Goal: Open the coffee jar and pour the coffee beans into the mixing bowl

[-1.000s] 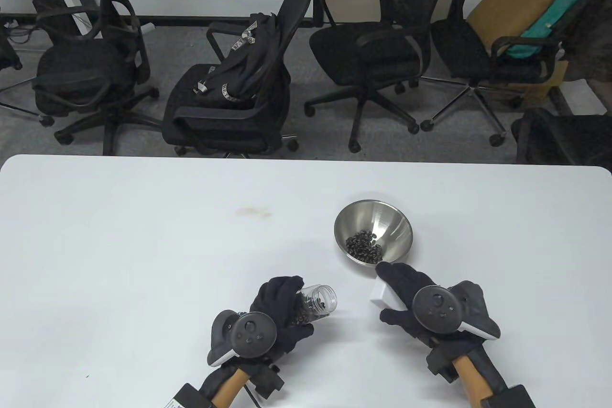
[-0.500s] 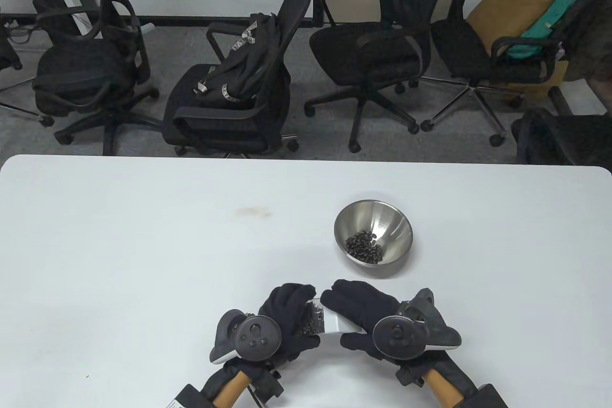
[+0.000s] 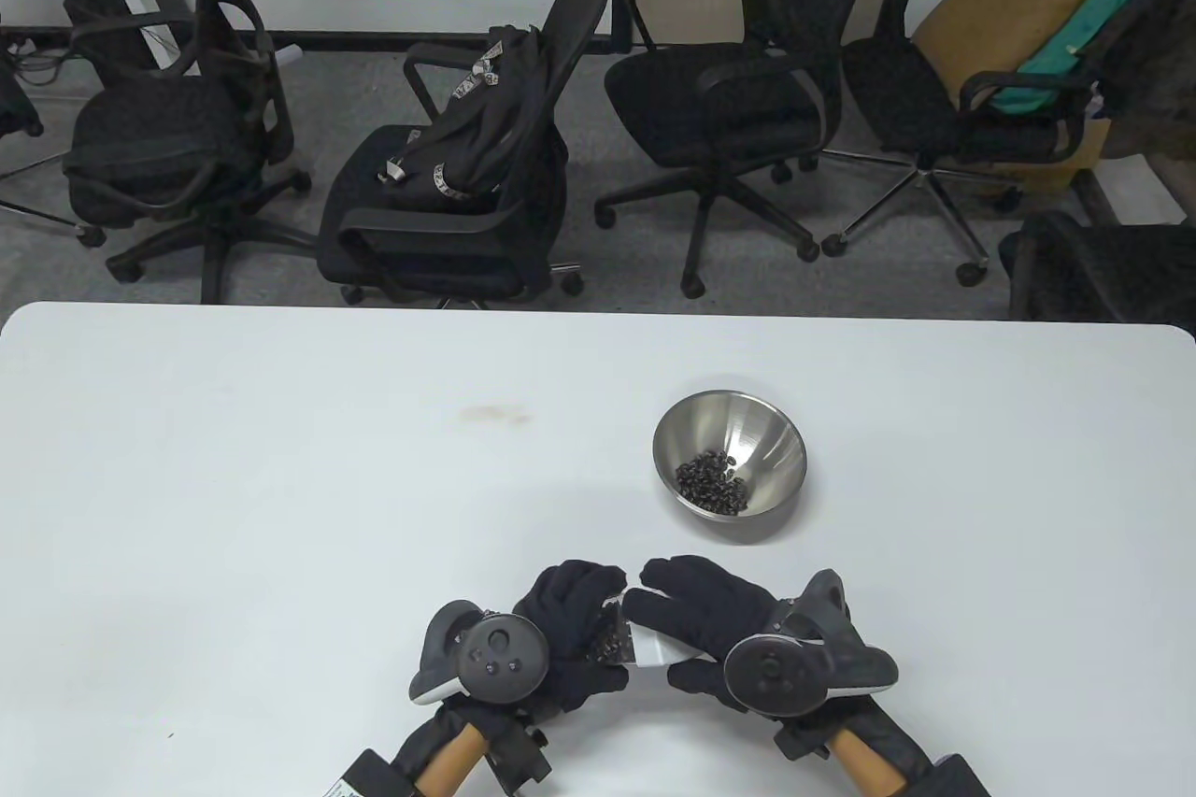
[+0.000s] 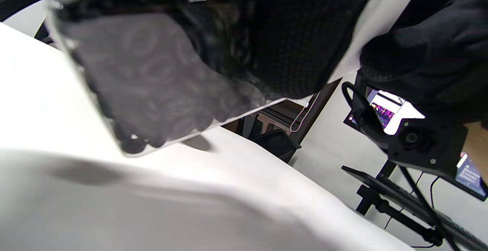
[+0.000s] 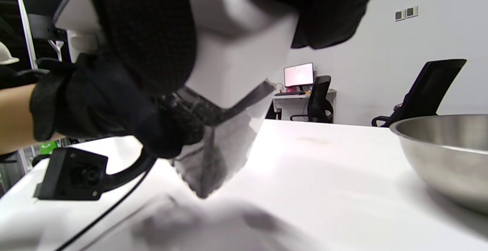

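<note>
Jar: clear coffee jar held off the table near its front edge, tipped on its side, some beans still inside.
Left hand: left hand wraps the jar body, fingers curled over the top of it.
Right hand: right hand holds the white lid at the jar mouth; whether the lid is seated or only pressed there, cannot tell.
Bowl: steel mixing bowl stands just beyond the hands, apart from them, a small heap of coffee beans in its bottom.
Handling: jar looks like thin, rigid plastic, light and smooth; likely slippery under cloth gloves, so take it round the mid-body, not the neck. Lid looks stiff; grip it by the sides.
Writing: no brand, label or readable text on jar, lid or bowl in any view.
</note>
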The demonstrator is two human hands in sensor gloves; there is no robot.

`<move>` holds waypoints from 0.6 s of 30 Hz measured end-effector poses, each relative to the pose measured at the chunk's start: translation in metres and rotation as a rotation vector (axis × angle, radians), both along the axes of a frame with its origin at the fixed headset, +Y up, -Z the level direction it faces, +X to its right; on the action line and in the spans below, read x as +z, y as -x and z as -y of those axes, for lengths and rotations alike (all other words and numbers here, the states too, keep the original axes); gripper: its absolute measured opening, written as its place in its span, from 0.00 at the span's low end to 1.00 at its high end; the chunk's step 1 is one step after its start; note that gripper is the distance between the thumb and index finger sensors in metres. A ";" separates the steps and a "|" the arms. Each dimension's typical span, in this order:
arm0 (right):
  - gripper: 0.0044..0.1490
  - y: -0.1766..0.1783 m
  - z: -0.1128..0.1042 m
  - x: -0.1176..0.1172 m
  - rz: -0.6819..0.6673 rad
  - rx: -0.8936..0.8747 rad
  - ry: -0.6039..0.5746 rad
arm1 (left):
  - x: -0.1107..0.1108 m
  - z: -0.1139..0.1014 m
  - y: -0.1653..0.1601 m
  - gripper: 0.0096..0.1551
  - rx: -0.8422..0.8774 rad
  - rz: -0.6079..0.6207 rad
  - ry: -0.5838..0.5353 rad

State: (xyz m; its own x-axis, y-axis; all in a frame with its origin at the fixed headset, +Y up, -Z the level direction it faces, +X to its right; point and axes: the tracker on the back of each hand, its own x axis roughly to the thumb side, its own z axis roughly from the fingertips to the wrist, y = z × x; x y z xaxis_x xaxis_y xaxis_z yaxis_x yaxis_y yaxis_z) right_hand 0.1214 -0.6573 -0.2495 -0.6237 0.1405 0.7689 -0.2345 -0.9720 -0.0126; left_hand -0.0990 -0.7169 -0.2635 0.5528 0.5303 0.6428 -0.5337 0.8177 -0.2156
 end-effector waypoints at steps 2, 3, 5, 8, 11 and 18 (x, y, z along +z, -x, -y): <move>0.53 0.001 0.001 0.000 -0.003 0.000 0.010 | 0.002 -0.001 -0.002 0.57 0.005 0.005 -0.005; 0.53 0.001 0.001 0.001 0.000 0.000 0.002 | 0.002 -0.002 -0.003 0.57 -0.004 0.001 -0.012; 0.53 0.001 0.001 0.002 0.007 0.010 -0.014 | 0.003 -0.002 -0.002 0.57 -0.004 -0.003 -0.016; 0.53 0.002 0.001 0.002 0.013 0.008 -0.020 | 0.003 -0.002 -0.002 0.57 -0.004 -0.009 -0.021; 0.53 0.001 0.001 0.002 0.023 0.002 -0.023 | 0.004 -0.001 -0.003 0.57 -0.006 -0.015 -0.029; 0.53 0.001 0.002 0.002 0.060 -0.031 -0.002 | 0.006 -0.002 -0.005 0.57 -0.023 -0.026 -0.059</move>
State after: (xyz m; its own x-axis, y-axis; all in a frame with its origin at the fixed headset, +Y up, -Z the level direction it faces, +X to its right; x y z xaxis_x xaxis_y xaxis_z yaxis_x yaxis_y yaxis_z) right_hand 0.1206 -0.6589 -0.2476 -0.6641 0.1596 0.7304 -0.2636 -0.9642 -0.0290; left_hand -0.0942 -0.7152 -0.2576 0.5813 0.4790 0.6578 -0.5196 0.8406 -0.1530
